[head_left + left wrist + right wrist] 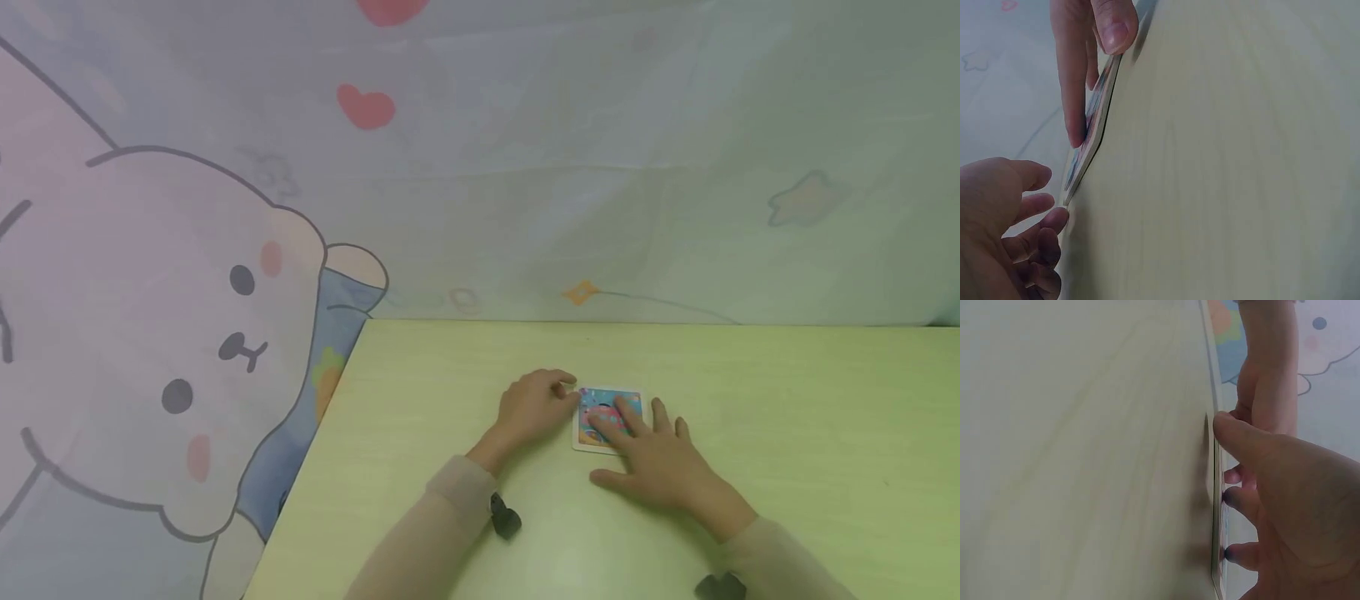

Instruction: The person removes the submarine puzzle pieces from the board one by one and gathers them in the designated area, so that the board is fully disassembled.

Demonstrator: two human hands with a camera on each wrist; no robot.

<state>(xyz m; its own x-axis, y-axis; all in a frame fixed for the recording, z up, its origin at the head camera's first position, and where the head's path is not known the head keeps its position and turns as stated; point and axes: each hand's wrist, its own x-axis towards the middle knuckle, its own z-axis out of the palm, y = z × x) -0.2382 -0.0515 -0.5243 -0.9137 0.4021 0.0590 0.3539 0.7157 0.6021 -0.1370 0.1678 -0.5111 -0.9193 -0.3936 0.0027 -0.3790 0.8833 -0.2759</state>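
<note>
Over the bench (pixel 795 417), spreads right grip (pixel 660 467) wide and curls left grip (pixel 531 410) loosely around nothing. Has the picture board (pixel 606 408) flat, right of centre, under right and just beside left. Looks barely begun: touched, not lifted.

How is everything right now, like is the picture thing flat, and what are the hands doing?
Square picture board: flat on the tabletop, picture up, partly covered.
Right hand: fingers spread, some fingertips on the board.
Left hand: fingers loosely curled at the board's left edge; can't tell if touching.
Cartoon backdrop: hanging, slightly wrinkled.
Sleeves: down over both forearms.
</note>
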